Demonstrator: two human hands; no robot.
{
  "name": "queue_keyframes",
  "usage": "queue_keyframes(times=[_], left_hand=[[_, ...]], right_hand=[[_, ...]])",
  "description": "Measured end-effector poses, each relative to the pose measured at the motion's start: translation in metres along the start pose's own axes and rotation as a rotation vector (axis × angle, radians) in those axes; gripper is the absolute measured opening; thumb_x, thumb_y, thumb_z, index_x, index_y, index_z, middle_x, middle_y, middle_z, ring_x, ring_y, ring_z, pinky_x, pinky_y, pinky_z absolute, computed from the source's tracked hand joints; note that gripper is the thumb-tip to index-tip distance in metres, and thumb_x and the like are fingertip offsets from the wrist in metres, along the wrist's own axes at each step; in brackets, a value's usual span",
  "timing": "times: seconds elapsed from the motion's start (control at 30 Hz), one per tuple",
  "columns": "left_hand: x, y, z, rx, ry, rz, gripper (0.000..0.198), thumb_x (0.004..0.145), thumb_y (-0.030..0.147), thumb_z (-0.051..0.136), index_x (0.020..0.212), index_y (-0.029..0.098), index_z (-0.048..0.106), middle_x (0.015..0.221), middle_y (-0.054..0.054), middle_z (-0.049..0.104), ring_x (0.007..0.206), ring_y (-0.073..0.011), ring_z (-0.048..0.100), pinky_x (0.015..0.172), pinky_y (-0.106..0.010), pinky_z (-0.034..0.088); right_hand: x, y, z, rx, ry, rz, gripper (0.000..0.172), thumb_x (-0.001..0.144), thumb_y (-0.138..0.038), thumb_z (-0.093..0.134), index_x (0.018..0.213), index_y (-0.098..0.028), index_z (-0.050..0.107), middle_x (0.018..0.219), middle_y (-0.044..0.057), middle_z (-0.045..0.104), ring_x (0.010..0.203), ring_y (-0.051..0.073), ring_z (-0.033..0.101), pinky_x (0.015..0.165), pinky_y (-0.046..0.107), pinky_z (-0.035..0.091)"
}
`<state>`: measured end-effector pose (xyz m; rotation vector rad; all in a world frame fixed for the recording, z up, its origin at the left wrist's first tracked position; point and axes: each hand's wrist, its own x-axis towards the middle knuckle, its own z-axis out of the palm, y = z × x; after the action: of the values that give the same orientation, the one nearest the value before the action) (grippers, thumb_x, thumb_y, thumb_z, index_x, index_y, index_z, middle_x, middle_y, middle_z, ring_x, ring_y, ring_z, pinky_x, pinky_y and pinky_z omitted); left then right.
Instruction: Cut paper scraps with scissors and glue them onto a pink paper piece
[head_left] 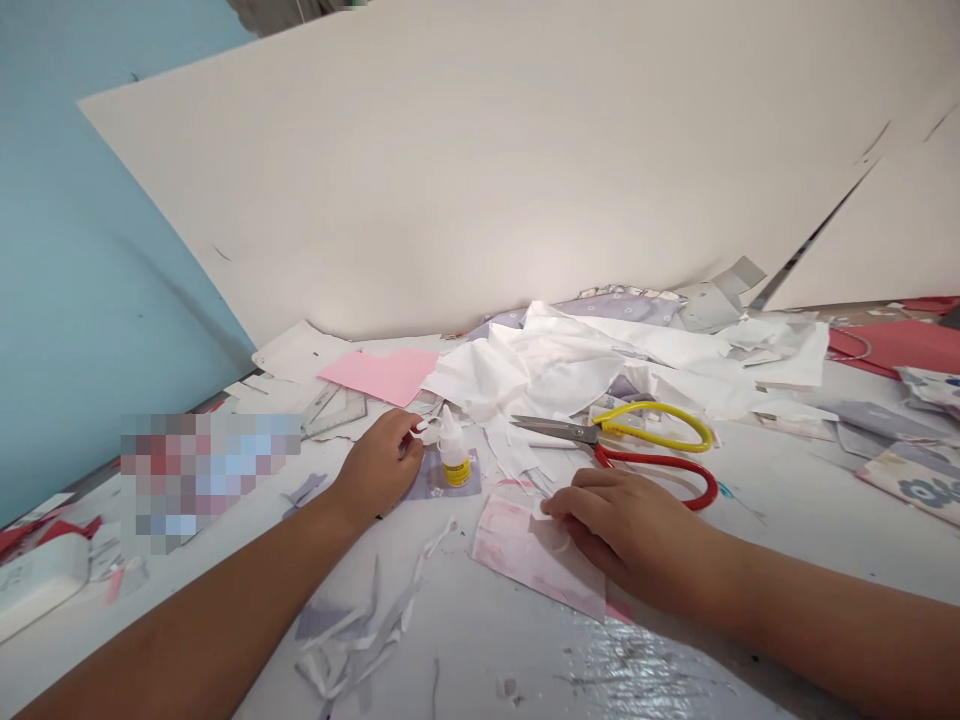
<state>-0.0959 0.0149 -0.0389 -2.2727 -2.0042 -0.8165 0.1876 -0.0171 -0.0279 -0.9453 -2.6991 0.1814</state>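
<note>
right hand [622,525] lies on the pink sheet [525,548], flat on the table [675,660], just below the scissors [645,445]. fingers side by side, slightly bent, tips pressing the sheet's upper edge. nothing pinched.

left hand [379,465] is at the small glue bottle [454,455], which stands upright on a purple patch [439,485] just left of the sheet. left fingers curl together by a small white bit beside the bottle's neck. cannot tell if they grip it or only touch it.

reads as hold-down plus glue handling. my take on doing it well:
- press with flat pads, not tips. the sheet looks thin and likely creeps or wrinkles.
- take the bottle low on the body and upright. it looks narrow, light and likely tippy.
- point the nozzle away from the right fingers.
- watch the scraps [360,630] in front and the white cloth pile [562,370] behind. both are near enough to catch stray glue.
- the scissor blades point toward the bottle, apart from both hands. fine where they lie.
</note>
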Motion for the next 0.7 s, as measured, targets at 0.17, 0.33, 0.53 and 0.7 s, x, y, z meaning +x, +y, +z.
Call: queue_keyframes(times=[0.17,0.33,0.53,0.7], left_hand=[[0.000,0.000,0.000,0.001,0.006,0.002,0.015,0.076,0.025,0.040,0.085,0.022,0.052,0.089,-0.003,0.058,0.076,-0.0185,0.055,0.069,-0.031,0.046],[0.000,0.000,0.000,0.001,0.006,0.010,0.015,0.075,0.024,0.040,0.085,0.021,0.052,0.088,-0.003,0.058,0.077,-0.0186,0.055,0.067,-0.030,0.045],[0.000,-0.001,0.001,-0.001,0.015,0.015,0.014,0.075,0.023,0.041,0.084,0.022,0.052,0.087,-0.002,0.058,0.077,-0.0180,0.055,0.068,-0.030,0.045],[0.000,-0.001,0.001,-0.006,0.009,0.016,0.014,0.076,0.024,0.040,0.085,0.021,0.052,0.088,-0.003,0.058,0.078,-0.0184,0.055,0.069,-0.030,0.045]], right_hand=[[-0.002,-0.002,0.006,0.042,0.017,0.017,0.027,0.080,-0.008,0.042,0.096,-0.019,0.061,0.081,0.008,0.064,0.072,0.019,0.061,0.061,0.026,0.043],[-0.001,0.000,0.005,0.310,0.102,0.200,0.020,0.084,-0.020,0.040,0.091,-0.021,0.059,0.080,0.005,0.066,0.074,0.018,0.061,0.063,0.028,0.046],[0.007,0.008,0.001,0.932,0.300,0.624,0.015,0.077,-0.034,0.055,0.083,-0.020,0.053,0.067,-0.002,0.058,0.054,0.011,0.052,0.050,0.023,0.042],[0.013,0.011,-0.006,1.318,0.396,0.696,0.027,0.063,-0.034,0.070,0.077,-0.020,0.051,0.062,-0.005,0.052,0.050,0.008,0.047,0.049,0.022,0.044]])
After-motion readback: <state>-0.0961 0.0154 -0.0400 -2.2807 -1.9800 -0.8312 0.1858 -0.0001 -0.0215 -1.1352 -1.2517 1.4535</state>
